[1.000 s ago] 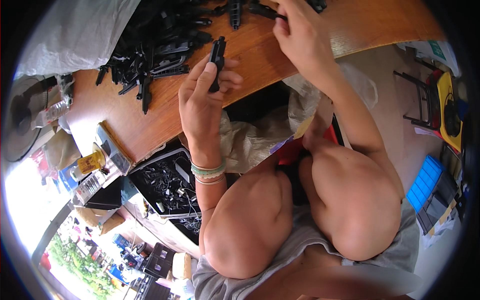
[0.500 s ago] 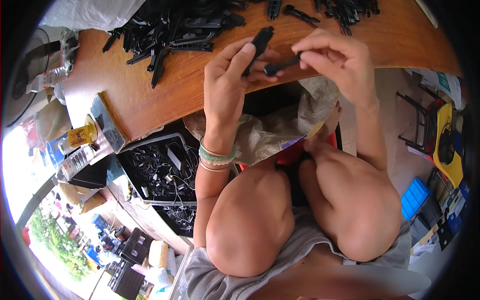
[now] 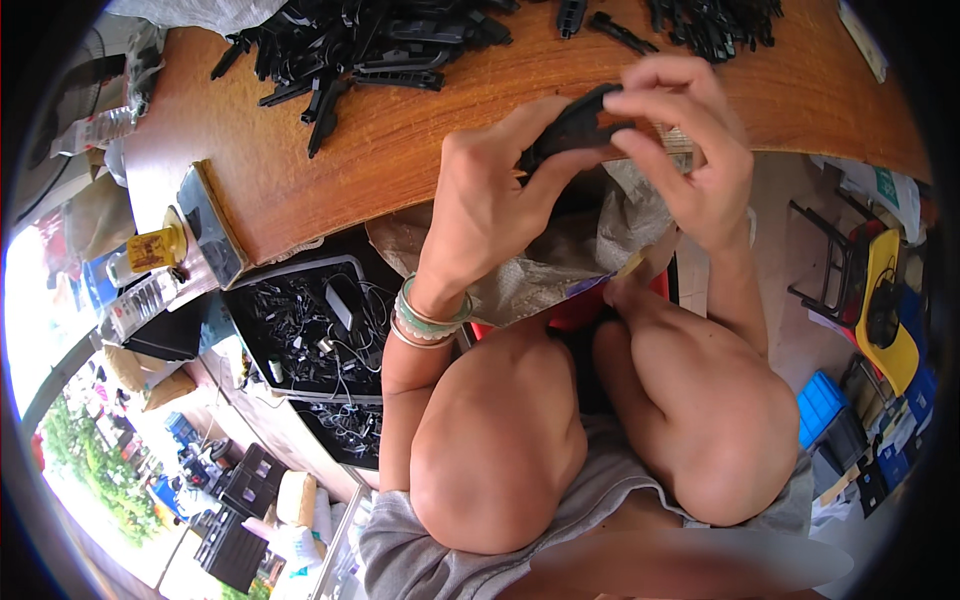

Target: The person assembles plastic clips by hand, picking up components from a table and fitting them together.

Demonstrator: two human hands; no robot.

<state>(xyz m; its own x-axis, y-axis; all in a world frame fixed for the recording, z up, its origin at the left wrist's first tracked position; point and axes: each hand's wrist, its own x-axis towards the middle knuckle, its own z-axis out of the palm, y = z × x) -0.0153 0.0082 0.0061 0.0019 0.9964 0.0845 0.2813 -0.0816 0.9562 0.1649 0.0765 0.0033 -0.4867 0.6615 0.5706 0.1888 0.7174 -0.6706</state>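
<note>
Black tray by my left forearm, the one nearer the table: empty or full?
Not empty: small dark parts cover most of the black tray. Whether it is full to the rim, I cannot tell.

two hands (image 3: 490,195), one table (image 3: 240,115), two tabletop piles (image 3: 370,45)

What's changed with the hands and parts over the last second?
The right hand has come from farther across the wooden table toward the body, bringing a slim black piece to the left hand. The left hand has turned, still gripping its black part; the hands now meet there. Blur hides whether the pieces are joined. The black pile stays on the table.
</note>
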